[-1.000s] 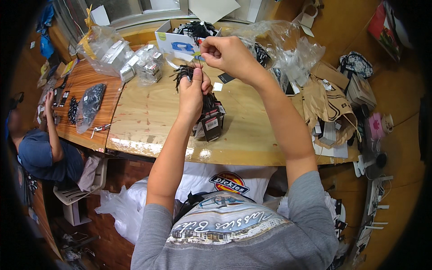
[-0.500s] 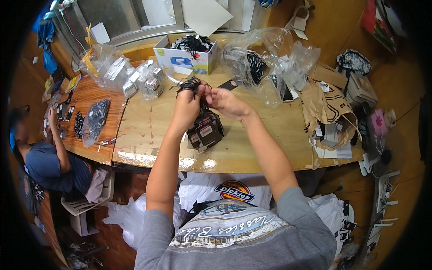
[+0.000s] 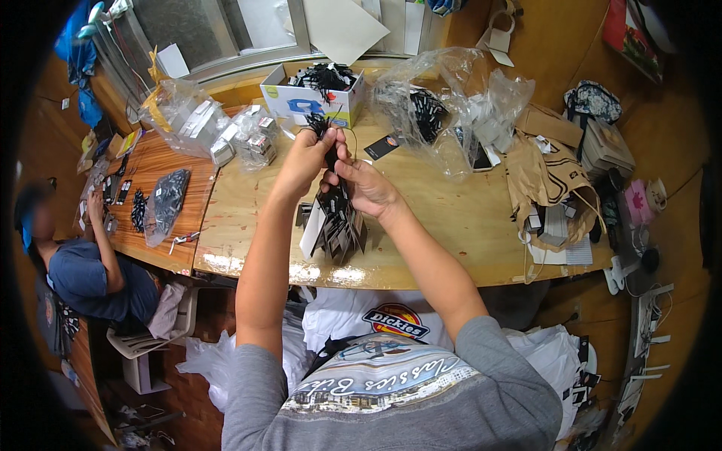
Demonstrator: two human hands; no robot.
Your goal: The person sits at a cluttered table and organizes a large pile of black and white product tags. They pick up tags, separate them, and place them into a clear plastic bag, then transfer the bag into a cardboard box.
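Though close together, hands (image 3: 303, 161) at uneven heights on black cords (image 3: 317, 123)

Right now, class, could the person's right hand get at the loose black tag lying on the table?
Probably yes: the black tag lies in view just beyond the right hand, with bare tabletop between, though that hand is busy at the bundle of tags.

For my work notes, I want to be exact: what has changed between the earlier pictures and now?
The right hand, first raised above the left hand, has come down to grip the black cords below it. The tags, earlier a compact block, now fan out. The left hand keeps its hold; the white box and loose black card stay in place.
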